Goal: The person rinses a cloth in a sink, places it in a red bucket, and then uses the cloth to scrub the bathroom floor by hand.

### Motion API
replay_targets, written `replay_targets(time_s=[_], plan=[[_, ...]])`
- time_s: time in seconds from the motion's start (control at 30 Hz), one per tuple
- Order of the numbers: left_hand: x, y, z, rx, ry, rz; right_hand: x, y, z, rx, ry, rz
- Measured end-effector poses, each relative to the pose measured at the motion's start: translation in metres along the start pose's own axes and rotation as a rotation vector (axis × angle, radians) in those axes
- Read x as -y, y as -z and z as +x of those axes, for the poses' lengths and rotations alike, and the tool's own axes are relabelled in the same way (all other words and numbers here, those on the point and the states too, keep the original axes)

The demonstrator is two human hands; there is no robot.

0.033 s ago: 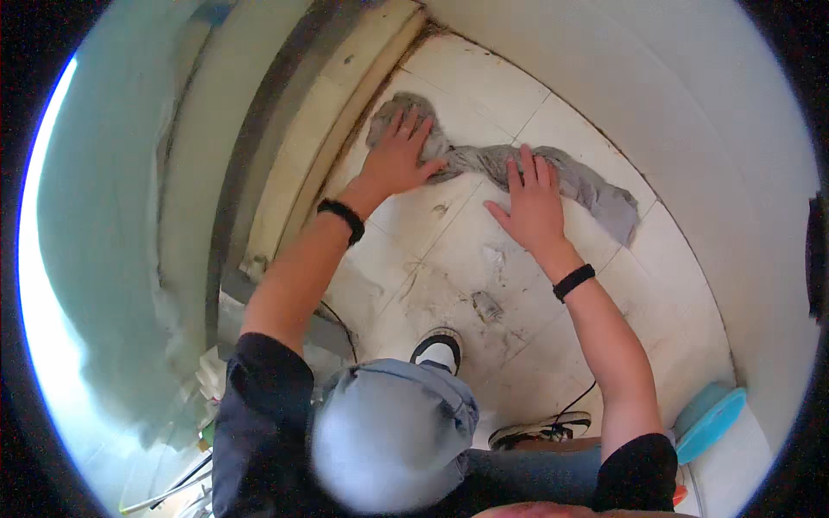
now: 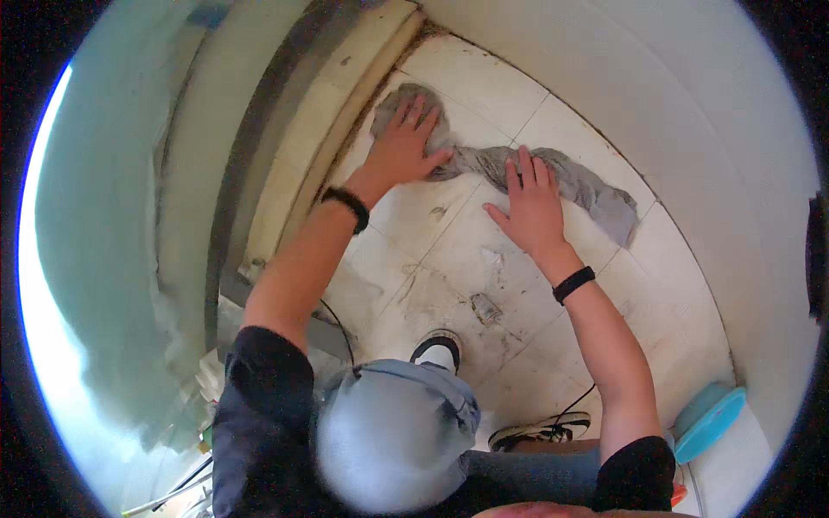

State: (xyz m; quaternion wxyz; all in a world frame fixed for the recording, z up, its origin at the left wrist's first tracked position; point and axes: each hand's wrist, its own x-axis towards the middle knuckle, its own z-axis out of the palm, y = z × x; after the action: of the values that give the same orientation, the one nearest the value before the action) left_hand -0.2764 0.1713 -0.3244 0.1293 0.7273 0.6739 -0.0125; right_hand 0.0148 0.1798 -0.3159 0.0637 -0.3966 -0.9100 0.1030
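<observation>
A wrinkled grey cloth (image 2: 596, 194) lies stretched across the dirty white tiled floor, twisted narrow in its middle and bunched at its left end. My left hand (image 2: 404, 148) presses on that bunched end with fingers spread. Over the cloth's middle, to the right, my right hand (image 2: 534, 203) rests with its fingertips on the fabric and its thumb apart on the tile side. Neither hand grips the cloth. Each wrist wears a black band.
A ledge (image 2: 324, 116) borders the floor on the left, and a pale wall (image 2: 673, 112) curves round the right. A small crumpled clear scrap (image 2: 485, 308) lies among dirt smears near my shoe (image 2: 440, 345). At the lower right leans a blue basin (image 2: 712, 423).
My left hand has shifted slightly up and to the right, and the bunched end of the cloth has moved with it. The right hand stays in place.
</observation>
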Motion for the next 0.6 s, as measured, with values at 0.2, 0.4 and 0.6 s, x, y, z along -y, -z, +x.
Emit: replay_targets(time_s=[0.2,0.4,0.6], plan=[[0.014,-0.008,0.137,-0.113,0.02,0.222,0.0,-0.003,0.01,0.046,-0.066,0.072],[0.026,-0.007,0.137,-0.281,-0.016,0.149,0.002,0.004,0.02,0.13,-0.086,0.017],[0.028,-0.009,0.022,-0.146,0.242,0.146,-0.004,0.003,0.013,0.065,-0.071,0.042]])
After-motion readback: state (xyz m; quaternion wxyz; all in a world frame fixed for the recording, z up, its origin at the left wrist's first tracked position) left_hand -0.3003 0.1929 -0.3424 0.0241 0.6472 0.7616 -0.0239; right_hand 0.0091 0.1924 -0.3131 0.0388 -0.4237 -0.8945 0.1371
